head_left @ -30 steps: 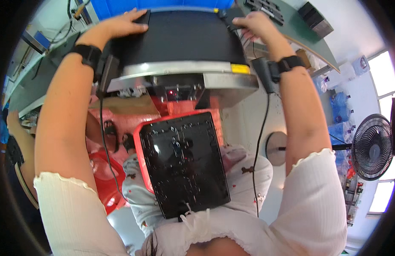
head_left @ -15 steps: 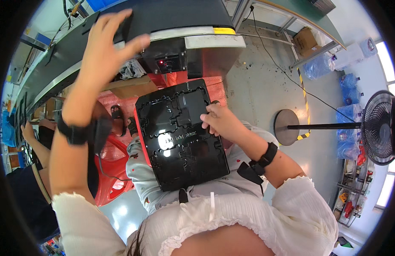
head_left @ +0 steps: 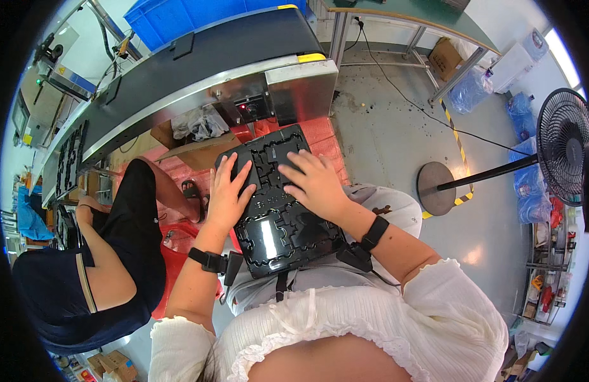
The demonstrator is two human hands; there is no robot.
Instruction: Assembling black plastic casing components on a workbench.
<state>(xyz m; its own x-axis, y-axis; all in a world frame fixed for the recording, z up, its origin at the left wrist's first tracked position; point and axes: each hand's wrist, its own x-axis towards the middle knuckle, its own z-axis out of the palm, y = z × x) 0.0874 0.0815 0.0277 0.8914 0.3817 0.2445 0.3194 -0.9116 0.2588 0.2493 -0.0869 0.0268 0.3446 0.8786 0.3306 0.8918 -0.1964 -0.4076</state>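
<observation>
Head view: black moulded tray [head_left: 278,216] lies flat on the person's lap, directly below the near end of the dark conveyor belt [head_left: 199,60], and serves as the landmark here. Left hand [head_left: 227,194] rests palm-down on the tray's left half, fingers spread and extended, gripping nothing. Right hand [head_left: 313,181] rests likewise on the tray's upper right part, fingers splayed, open, closed on nothing. Both wrists carry black bands. Tray pockets that show between and below the hands appear unfilled; those under the palms cannot be judged. Red crate [head_left: 320,134] sits under the tray's far edge, just behind it. A co-worker in dark clothing [head_left: 97,267] sits to the left of the tray, well apart from it. A standing fan [head_left: 565,149] is far to the right of the tray.

Assessment: tray is seated and steadied on the lap; no part is in either hand, so any loading or checking of the pockets seems to be outstanding.
</observation>
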